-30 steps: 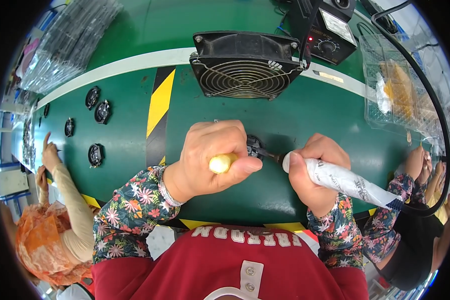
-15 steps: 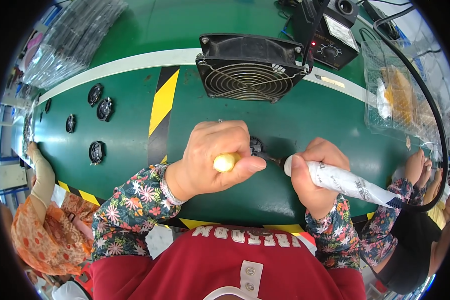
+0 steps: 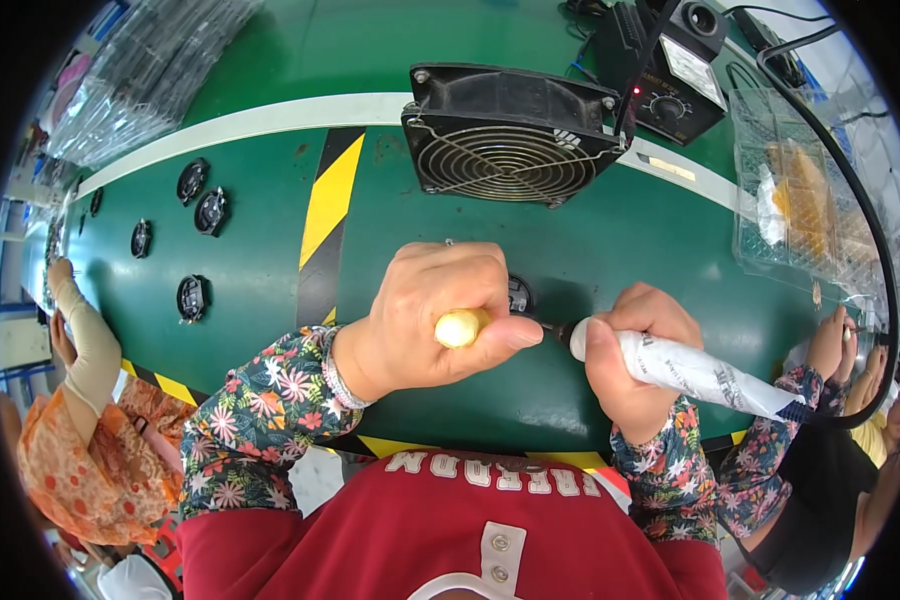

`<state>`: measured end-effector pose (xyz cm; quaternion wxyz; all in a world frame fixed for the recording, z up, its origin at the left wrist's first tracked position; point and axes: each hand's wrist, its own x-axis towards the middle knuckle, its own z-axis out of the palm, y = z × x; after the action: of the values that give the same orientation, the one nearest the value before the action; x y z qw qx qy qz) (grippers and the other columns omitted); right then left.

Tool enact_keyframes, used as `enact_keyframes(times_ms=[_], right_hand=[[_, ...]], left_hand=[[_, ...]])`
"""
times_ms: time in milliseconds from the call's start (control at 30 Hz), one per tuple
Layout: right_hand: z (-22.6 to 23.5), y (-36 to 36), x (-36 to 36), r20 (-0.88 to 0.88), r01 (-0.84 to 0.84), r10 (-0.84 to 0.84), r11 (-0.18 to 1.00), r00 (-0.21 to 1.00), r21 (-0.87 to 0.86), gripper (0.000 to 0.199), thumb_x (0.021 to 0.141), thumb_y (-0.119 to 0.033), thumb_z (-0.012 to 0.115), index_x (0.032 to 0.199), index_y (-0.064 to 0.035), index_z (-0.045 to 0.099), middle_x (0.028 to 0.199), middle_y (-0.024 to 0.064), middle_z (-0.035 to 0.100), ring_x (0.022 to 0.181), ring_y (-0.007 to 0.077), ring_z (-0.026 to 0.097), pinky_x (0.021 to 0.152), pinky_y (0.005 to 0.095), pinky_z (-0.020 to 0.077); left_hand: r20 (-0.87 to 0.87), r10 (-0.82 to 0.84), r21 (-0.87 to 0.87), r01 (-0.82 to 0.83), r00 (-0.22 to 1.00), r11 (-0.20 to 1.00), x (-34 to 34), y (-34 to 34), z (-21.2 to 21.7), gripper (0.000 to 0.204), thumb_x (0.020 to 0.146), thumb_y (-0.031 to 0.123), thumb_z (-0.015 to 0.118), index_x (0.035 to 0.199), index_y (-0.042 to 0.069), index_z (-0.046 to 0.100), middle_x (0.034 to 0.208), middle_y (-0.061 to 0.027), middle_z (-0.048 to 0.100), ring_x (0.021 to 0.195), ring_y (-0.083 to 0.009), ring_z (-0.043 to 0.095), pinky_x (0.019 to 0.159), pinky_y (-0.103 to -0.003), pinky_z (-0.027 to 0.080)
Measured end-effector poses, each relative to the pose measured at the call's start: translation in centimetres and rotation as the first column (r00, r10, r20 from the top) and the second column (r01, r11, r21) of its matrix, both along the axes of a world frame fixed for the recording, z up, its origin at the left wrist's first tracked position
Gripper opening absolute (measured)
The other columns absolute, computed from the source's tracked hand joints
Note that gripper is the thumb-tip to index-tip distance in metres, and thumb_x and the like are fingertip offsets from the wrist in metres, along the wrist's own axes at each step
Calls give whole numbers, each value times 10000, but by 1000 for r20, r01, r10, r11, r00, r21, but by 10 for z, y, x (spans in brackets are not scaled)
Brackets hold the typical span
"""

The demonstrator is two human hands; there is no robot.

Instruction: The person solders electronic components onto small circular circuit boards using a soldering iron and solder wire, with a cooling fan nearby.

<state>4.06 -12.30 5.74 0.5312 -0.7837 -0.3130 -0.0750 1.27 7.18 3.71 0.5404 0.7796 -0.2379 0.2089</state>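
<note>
My left hand [image 3: 440, 310] is closed around a small yellowish handle [image 3: 460, 327] whose rounded end sticks out toward me. Beneath its fingers sits a small black round part [image 3: 518, 294], mostly hidden. My right hand [image 3: 638, 360] grips a soldering iron [image 3: 695, 372] with a white wrapped handle and a black cable trailing right. The iron's dark tip [image 3: 554, 328] points left and meets the black part next to my left thumb.
A black fan [image 3: 510, 135] stands behind my hands, a black soldering station [image 3: 675, 70] at its right. Several round black parts [image 3: 192, 296] lie on the green belt [image 3: 260, 250] at left. Clear trays [image 3: 800, 200] sit far right. Other people work on both sides.
Both hands stay in place on the part. The person at the left has raised a forearm toward the belt.
</note>
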Motion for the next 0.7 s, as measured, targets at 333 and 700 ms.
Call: enact_keyframes(times_ms=[333,700], right_hand=[[4,2,-2,11,11,-10,1000,1000,-21,170,641,-14,663,608,-57,502,533,46,499,423,186,475,398,285,350],[2,2,-2,48,1,0,1000,999,-18,183,645,-10,660,609,-59,488,536,48,503,418,185,463,396,286,346]], left_hand=[[21,8,20,-9,1000,1000,1,0,1,345,751,271,676,590,80,438,541,-45,428,437,-213,432,402,-302,328],[12,24,8,-24,1000,1000,1,0,0,349,758,265,670,586,78,430,530,-47,418,437,-217,428,404,-304,330]])
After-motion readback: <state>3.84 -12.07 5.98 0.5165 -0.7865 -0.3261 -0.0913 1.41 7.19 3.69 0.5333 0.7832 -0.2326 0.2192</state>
